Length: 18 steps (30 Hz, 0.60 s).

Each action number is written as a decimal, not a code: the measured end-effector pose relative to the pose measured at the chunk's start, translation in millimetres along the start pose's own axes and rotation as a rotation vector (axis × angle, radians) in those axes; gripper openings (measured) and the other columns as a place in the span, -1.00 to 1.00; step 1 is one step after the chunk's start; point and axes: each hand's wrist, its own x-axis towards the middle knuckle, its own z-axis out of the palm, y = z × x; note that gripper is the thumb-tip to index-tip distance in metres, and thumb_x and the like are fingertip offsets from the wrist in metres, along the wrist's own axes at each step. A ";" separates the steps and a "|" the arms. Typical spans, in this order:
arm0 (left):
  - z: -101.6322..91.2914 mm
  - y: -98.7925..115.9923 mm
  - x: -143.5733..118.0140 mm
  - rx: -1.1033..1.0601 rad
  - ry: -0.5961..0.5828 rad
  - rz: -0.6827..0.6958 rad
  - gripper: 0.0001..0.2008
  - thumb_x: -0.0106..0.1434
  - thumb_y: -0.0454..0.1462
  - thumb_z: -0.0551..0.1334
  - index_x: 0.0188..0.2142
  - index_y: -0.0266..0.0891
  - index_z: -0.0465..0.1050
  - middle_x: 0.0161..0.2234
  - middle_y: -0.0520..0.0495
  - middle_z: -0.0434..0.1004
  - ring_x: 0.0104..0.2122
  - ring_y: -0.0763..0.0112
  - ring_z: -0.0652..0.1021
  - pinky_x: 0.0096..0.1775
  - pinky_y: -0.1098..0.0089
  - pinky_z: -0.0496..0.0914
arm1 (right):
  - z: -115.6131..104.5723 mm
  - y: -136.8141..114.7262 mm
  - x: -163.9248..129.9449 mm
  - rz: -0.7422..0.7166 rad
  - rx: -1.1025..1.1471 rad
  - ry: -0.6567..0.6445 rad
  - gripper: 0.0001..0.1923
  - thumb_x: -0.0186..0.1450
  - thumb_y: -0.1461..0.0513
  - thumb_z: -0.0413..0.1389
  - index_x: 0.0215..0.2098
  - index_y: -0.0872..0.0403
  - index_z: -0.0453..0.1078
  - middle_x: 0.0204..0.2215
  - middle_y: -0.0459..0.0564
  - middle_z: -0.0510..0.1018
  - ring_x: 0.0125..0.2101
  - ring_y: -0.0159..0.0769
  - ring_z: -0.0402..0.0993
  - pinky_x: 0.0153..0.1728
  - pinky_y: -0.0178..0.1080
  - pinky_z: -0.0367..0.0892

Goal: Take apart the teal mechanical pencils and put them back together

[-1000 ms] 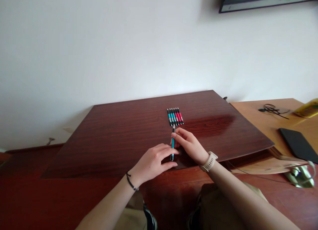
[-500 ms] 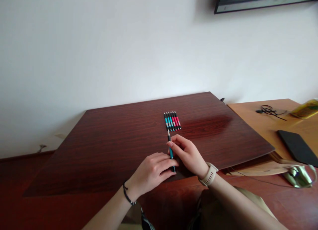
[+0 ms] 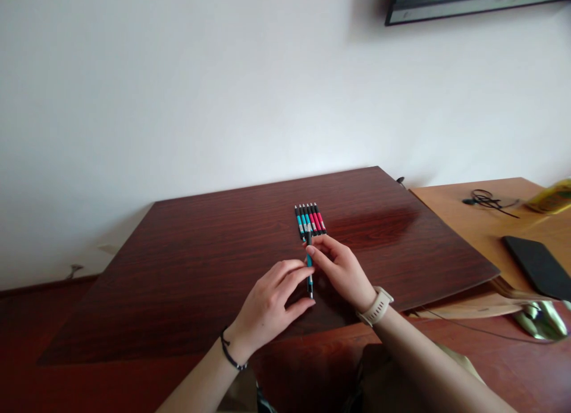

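Glossy dark wood-grain board (image 3: pixel 214 270); plastic pens (image 3: pixel 309 219); matt pale wooden desk (image 3: pixel 468 222).

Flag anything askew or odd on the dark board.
Nothing stands out. The pens lie in a tidy row on the board; one teal pen is held between the left hand and right hand.

Teal pen (image 3: pixel 309 260) pinched lengthwise just before a neat, apparently six-strong pen row (image 3: pixel 310 219).
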 end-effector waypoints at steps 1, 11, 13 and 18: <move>-0.1 0.1 0.4 0.003 0.018 0.002 -0.52 0.41 -0.23 0.39 0.28 -0.02 0.39 0.17 -0.17 0.54 0.13 0.12 0.60 0.18 0.11 0.57 | 0.0 0.4 0.9 0.013 0.030 -0.013 -0.70 0.43 -0.05 0.23 -0.10 -0.01 0.49 -0.28 -0.04 0.62 -0.30 -0.21 0.53 -0.24 -0.20 0.44; 4.7 -8.4 7.1 -0.030 0.129 -0.037 -0.54 0.41 -0.23 0.39 0.23 -0.01 0.37 0.13 -0.17 0.57 0.11 0.10 0.62 0.12 0.05 0.61 | 4.1 6.7 -1.0 0.076 0.109 -0.075 -0.64 0.42 -0.05 0.23 0.02 -0.01 0.51 -0.32 -0.07 0.64 -0.37 -0.27 0.53 -0.30 -0.23 0.44; 5.0 -10.0 8.8 -0.023 0.141 -0.068 -0.52 0.40 -0.24 0.40 0.24 0.00 0.35 0.14 -0.16 0.56 0.09 0.11 0.63 0.12 0.03 0.61 | 5.6 8.0 -2.0 0.083 0.120 -0.102 -0.63 0.43 -0.04 0.22 0.06 -0.02 0.51 -0.29 -0.06 0.65 -0.36 -0.27 0.55 -0.30 -0.23 0.45; 4.2 -15.0 13.9 -0.020 0.129 -0.121 -0.45 0.38 -0.30 0.39 0.29 0.01 0.31 0.19 -0.16 0.50 0.15 0.11 0.59 0.18 0.03 0.57 | 8.7 12.0 -2.2 0.033 0.148 -0.144 -0.60 0.41 0.05 0.26 0.16 -0.02 0.48 -0.22 -0.03 0.69 -0.22 -0.21 0.64 -0.13 -0.18 0.51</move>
